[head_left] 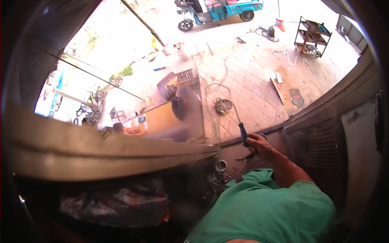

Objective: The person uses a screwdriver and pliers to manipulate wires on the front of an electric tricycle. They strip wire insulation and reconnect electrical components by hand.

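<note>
My right hand (259, 146) is closed round the dark blue handle of a long screwdriver (243, 134), whose thin shaft points up and away from me. My forearm reaches out from a green short sleeve. Just below the hand lies a small dark object I cannot make out. A coil of cable (223, 106) lies on the paving beyond the screwdriver. Near my waist, on the left, is a pale ring (221, 165) among tangled wires. My left hand does not show.
A wooden beam or ledge (113, 158) crosses at left. A dark slatted panel (316, 150) stands at right. Farther out are a three-tier metal rack (313, 37), a turquoise cargo tricycle (221, 12) and another person (125, 128) at far left.
</note>
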The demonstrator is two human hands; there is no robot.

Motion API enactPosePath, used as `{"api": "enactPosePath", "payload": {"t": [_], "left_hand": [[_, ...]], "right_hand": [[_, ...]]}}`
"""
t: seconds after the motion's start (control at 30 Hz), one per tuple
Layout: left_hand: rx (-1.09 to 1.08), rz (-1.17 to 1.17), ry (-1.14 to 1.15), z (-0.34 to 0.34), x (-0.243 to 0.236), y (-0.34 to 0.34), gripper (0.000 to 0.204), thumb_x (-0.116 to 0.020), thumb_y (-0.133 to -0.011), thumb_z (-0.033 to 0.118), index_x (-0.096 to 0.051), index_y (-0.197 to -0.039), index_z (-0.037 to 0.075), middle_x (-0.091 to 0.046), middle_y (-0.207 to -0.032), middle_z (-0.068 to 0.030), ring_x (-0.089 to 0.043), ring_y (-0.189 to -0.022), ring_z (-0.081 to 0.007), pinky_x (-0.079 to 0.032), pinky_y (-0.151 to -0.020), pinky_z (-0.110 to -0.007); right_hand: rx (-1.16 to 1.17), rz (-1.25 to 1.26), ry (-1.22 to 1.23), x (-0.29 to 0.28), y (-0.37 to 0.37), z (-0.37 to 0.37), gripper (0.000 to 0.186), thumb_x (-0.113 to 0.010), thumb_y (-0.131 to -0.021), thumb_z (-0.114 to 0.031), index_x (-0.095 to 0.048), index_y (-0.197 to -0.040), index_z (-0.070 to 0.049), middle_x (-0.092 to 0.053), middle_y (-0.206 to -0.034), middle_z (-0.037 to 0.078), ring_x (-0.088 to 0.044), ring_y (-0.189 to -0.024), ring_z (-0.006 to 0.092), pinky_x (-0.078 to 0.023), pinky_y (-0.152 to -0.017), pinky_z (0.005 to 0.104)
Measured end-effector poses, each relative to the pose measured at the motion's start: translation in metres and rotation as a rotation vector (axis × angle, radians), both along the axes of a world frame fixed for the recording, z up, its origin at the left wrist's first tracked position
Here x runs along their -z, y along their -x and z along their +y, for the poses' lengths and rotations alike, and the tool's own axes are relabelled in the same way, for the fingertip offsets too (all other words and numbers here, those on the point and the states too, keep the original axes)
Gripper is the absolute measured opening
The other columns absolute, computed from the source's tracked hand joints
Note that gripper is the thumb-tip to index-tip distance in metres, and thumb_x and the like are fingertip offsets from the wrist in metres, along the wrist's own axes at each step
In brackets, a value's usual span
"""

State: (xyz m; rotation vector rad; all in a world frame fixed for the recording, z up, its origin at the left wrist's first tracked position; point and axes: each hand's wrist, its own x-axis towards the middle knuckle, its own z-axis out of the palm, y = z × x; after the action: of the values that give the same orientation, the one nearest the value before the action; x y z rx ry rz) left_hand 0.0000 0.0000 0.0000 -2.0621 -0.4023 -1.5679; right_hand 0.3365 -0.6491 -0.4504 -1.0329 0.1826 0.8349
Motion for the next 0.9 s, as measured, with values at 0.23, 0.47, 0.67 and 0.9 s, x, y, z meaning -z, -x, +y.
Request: {"api": "enactPosePath", "payload": {"t": [0.23,0.47,0.67,0.9], "left_hand": [[-0.236,-0.689,1.705,-0.155,0.392,0.176,0.034,-0.056,-0.1,0.043,-0.063,-0.094,0.01,-0.059,-0.075,-0.0051,-0.053,-0.06,-0.02,-0.047,-0.053,-0.036],[-0.315,0.634,2.607,-0.451,0.584,0.049,0.032,-0.062,-0.096,0.035,-0.054,-0.073,0.015,-0.053,-0.068,-0.0021,-0.05,-0.057,-0.0161,-0.042,-0.047,-0.035],[-0.089,0.801,2.35,-0.508,0.598,-0.144,0.021,-0.068,-0.092,0.027,-0.064,-0.081,0.011,-0.066,-0.081,-0.0054,-0.064,-0.075,-0.017,-0.053,-0.06,-0.037],[-0.309,0.297,2.71,-0.416,0.652,-0.291,0.029,-0.066,-0.096,0.021,-0.063,-0.12,0.006,-0.071,-0.097,-0.0124,-0.072,-0.08,-0.0273,-0.058,-0.068,-0.042]], "right_hand": [[-0.152,-0.083,-0.065,-0.011,-0.152,-0.071,0.041,-0.072,-0.094,-0.027,-0.062,-0.127,-0.004,-0.059,-0.09,-0.002,-0.047,-0.064,0.0054,-0.04,-0.057,0.0213],[-0.268,-0.248,-0.029,-0.021,-0.272,-0.133,0.045,-0.073,-0.094,-0.025,-0.062,-0.131,-0.004,-0.061,-0.094,-0.003,-0.052,-0.079,0.0081,-0.042,-0.063,0.0216],[-0.162,-0.152,0.037,-0.017,-0.33,-0.147,0.046,-0.073,-0.093,-0.024,-0.06,-0.132,-0.002,-0.063,-0.095,0.0,-0.049,-0.071,0.0057,-0.04,-0.06,0.0208],[0.063,-0.11,0.006,0.017,-0.428,-0.147,0.042,-0.071,-0.095,-0.018,-0.059,-0.132,-0.003,-0.063,-0.095,0.002,-0.047,-0.065,0.0049,-0.038,-0.057,0.0209]]}}
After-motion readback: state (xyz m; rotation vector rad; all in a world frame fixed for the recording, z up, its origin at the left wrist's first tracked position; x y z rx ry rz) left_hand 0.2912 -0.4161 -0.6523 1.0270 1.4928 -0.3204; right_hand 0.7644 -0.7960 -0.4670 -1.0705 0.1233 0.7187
